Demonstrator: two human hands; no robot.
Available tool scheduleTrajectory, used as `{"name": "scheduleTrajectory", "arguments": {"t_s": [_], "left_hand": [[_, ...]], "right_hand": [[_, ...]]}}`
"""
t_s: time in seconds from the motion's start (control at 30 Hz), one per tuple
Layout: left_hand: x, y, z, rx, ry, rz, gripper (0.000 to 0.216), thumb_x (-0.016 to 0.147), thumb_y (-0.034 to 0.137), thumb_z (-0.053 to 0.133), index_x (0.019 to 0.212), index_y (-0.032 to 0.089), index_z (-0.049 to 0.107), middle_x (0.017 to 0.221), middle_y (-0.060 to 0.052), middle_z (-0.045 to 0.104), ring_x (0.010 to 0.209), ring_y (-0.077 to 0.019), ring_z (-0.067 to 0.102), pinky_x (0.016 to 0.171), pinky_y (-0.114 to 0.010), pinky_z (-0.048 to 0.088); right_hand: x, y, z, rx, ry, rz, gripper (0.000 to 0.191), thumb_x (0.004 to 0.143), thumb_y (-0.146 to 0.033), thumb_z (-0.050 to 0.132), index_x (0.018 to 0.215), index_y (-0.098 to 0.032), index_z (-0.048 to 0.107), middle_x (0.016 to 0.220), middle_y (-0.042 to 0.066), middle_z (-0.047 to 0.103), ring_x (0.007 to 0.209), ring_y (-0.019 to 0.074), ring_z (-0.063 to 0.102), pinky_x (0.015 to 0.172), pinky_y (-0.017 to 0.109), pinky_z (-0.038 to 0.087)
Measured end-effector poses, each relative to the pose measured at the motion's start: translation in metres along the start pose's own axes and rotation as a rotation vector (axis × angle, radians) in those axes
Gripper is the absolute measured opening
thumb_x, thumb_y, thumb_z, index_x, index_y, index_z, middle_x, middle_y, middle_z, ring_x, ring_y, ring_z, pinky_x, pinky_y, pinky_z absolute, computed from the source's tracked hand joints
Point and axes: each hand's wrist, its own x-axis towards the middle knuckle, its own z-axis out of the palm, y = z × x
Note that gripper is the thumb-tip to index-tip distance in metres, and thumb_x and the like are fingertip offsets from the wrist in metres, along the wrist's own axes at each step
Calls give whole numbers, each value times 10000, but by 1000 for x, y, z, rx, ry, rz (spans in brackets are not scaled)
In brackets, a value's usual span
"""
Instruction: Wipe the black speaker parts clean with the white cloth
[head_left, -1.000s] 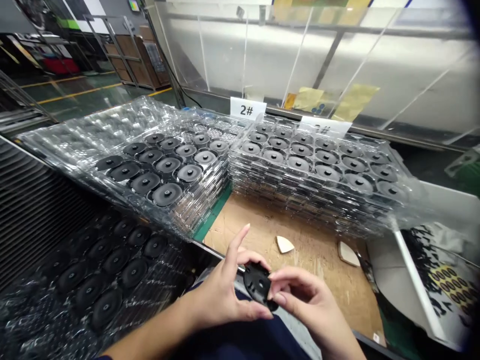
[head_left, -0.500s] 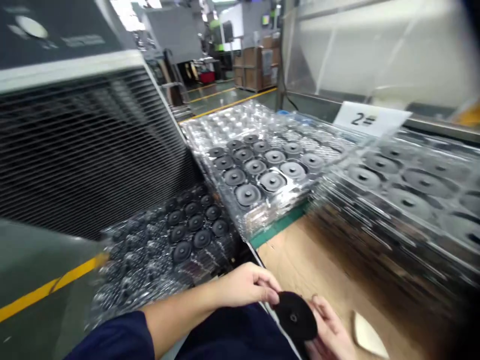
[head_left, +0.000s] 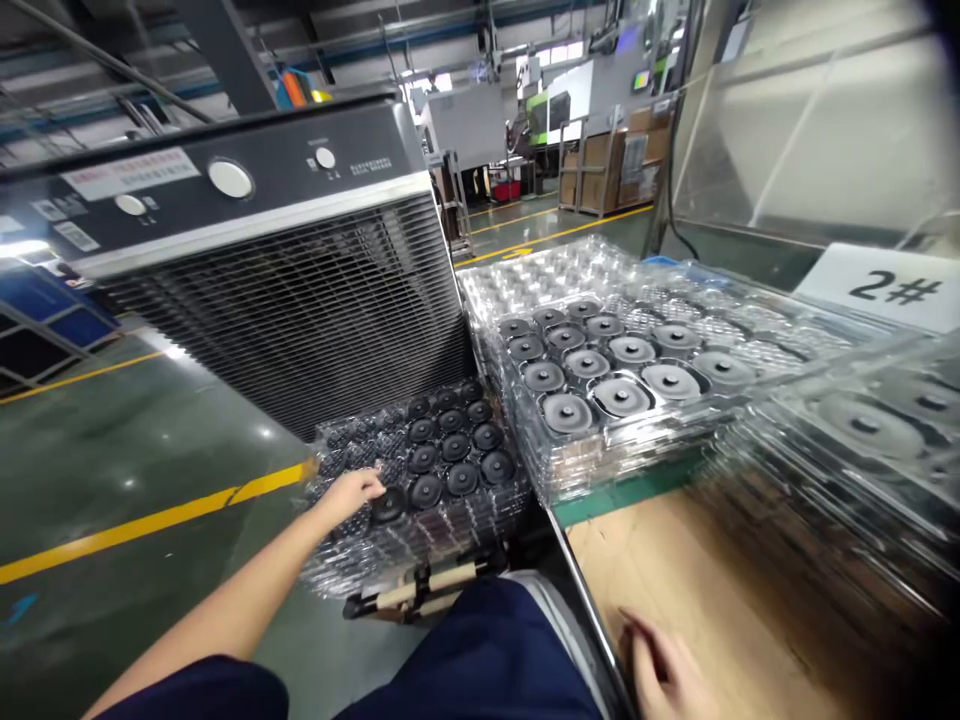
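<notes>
Now the black disc (head_left: 388,506) sits in the lower plastic tray (head_left: 361,440), whereas both hands held it a moment ago. The left hand (head_left: 351,496) has its fingertips at the edge, gripping or not I can't tell; the right hand (head_left: 666,672), loosely spread, is over the cardboard (head_left: 646,550).

The discs (head_left: 463,478) are black to grey, the trays (head_left: 559,262) clear, the cardboard (head_left: 675,580) tan, the sleeve (head_left: 217,690) navy; the sign (head_left: 840,280) is white with black characters, yellow stripes (head_left: 266,487) cross the green floor (head_left: 187,430).
</notes>
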Motion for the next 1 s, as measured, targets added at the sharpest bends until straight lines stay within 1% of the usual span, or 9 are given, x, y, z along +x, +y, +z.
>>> {"name": "scheduleTrajectory", "arguments": {"t_s": [0.13, 0.27, 0.43, 0.53, 0.6, 0.73, 0.83, 0.93, 1.0], "left_hand": [[-8, -19, 29, 95, 76, 48, 302, 835, 313, 505, 1099, 171, 534, 1152, -79, 557, 981, -214, 561, 817, -431, 481], [-15, -25, 32, 157, 211, 157, 296, 838, 309, 499, 1102, 180, 534, 1184, -83, 541, 1015, -219, 546, 847, -446, 464], [-11, 0, 27, 185, 299, 406, 280, 833, 299, 511, 1078, 170, 553, 1202, -88, 543, 1076, -232, 524, 896, -484, 432], [-7, 41, 41, 156, 260, 669, 223, 844, 231, 484, 1024, 182, 605, 1146, -76, 611, 1106, -226, 532, 933, -481, 424], [-7, 77, 60, 112, 217, 876, 288, 847, 156, 420, 1011, 251, 637, 1121, -52, 651, 1085, -193, 564, 936, -397, 452], [-8, 158, 122, -51, 103, 1314, 340, 794, 84, 458, 1008, 271, 645, 1070, -44, 689, 991, -164, 627, 849, -267, 507], [-19, 222, 178, -210, -66, 1645, 266, 787, 154, 522, 981, 272, 662, 1013, -51, 713, 910, -161, 662, 798, -223, 518], [-45, 274, 222, -346, -257, 1868, 201, 811, 295, 521, 928, 306, 684, 959, -40, 730, 843, -167, 680, 758, -229, 528], [-63, 295, 238, -411, -329, 1891, 213, 825, 336, 496, 899, 316, 695, 925, -55, 736, 821, -181, 683, 739, -257, 532]], "right_hand": [[-2, 1, -1, -30, 0, -61, 305, 827, -444, 465, 864, -198, 642, 902, 89, 655, 845, 251, 606, 711, 346, 482], [2, 4, -6, -72, -26, -124, 304, 820, -432, 479, 853, -192, 662, 867, 84, 669, 800, 237, 629, 672, 322, 513], [4, 1, -8, -106, -33, -173, 330, 837, -414, 444, 836, -186, 683, 848, 70, 697, 775, 220, 657, 655, 301, 540], [-4, -5, -19, -141, 7, -188, 313, 855, -371, 422, 875, -205, 686, 841, 44, 704, 754, 180, 664, 646, 255, 545], [-17, -7, -33, -203, 107, -173, 283, 846, -358, 440, 893, -227, 686, 847, 40, 695, 772, 181, 654, 665, 267, 538], [-46, -6, -63, -435, 530, 10, 272, 817, -316, 487, 1011, -217, 651, 1032, 119, 621, 949, 306, 567, 809, 503, 438], [-60, 0, -77, -570, 773, 156, 386, 795, -311, 525, 1164, -201, 559, 1197, 166, 514, 1077, 390, 459, 850, 620, 341], [-65, 7, -83, -598, 836, 181, 354, 813, -298, 502, 1163, -256, 533, 1088, 106, 586, 1010, 332, 523, 823, 529, 434], [-64, 6, -84, -587, 847, 166, 317, 843, -240, 433, 1142, -290, 526, 965, 61, 633, 894, 278, 584, 752, 451, 498]]}}
